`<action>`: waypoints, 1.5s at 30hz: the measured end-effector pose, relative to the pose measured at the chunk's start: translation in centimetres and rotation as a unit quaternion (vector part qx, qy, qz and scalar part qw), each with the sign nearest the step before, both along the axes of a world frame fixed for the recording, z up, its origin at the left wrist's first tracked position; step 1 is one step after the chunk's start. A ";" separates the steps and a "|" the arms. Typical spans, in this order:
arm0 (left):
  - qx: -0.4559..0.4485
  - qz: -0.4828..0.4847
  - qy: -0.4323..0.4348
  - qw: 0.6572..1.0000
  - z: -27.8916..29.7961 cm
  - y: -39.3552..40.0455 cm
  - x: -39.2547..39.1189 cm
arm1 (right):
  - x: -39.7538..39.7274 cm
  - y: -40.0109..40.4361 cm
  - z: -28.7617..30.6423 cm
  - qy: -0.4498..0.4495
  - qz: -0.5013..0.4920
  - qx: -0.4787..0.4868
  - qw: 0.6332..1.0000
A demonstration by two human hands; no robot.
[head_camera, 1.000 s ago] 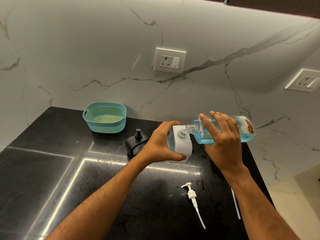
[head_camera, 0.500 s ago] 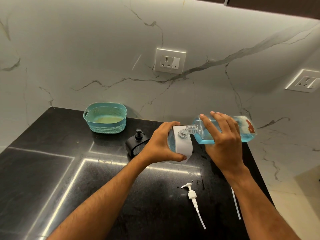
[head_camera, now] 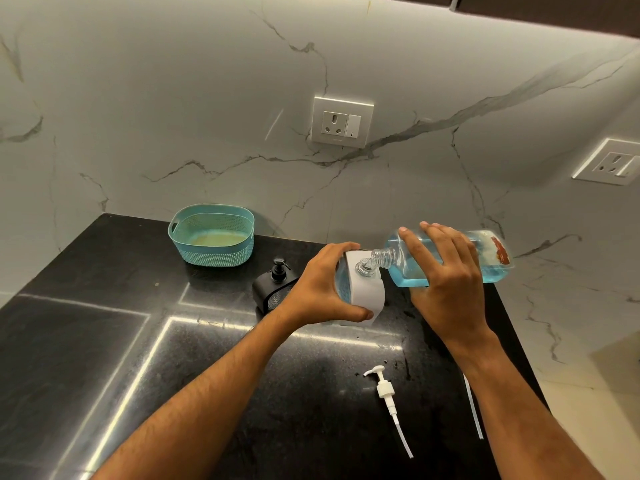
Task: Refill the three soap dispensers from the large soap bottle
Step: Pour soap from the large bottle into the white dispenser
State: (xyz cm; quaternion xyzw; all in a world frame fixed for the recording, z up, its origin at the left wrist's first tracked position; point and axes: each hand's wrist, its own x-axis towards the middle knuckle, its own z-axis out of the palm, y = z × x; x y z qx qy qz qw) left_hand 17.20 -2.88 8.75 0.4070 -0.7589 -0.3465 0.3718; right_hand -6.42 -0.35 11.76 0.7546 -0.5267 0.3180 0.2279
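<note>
Little has shifted, my right hand point(head_camera: 446, 282) still tipping the large soap bottle point(head_camera: 450, 259) into the white dispenser point(head_camera: 363, 289) gripped by my left hand point(head_camera: 322, 289); black dispenser point(head_camera: 273, 289) waits, third unseen.

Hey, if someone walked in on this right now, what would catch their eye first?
First, the big clear bottle of blue soap, tipped on its side in the right hand, its neck at the opening of the white dispenser gripped by the left hand. Next, the white pump lying loose on the black counter near the front, and the teal basket against the marble wall.
</note>
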 end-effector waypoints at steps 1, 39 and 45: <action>0.001 0.000 0.000 1.000 0.0 0.0 0.0 | 0.0 0.0 0.0 0.001 0.000 0.000 1.000; 0.009 0.001 -0.002 1.000 -0.2 -0.1 -0.4 | -0.3 0.0 0.2 0.000 0.000 0.009 1.000; 0.008 0.000 0.001 1.000 -0.1 0.0 -0.4 | -0.3 0.0 0.3 0.001 0.001 0.003 1.000</action>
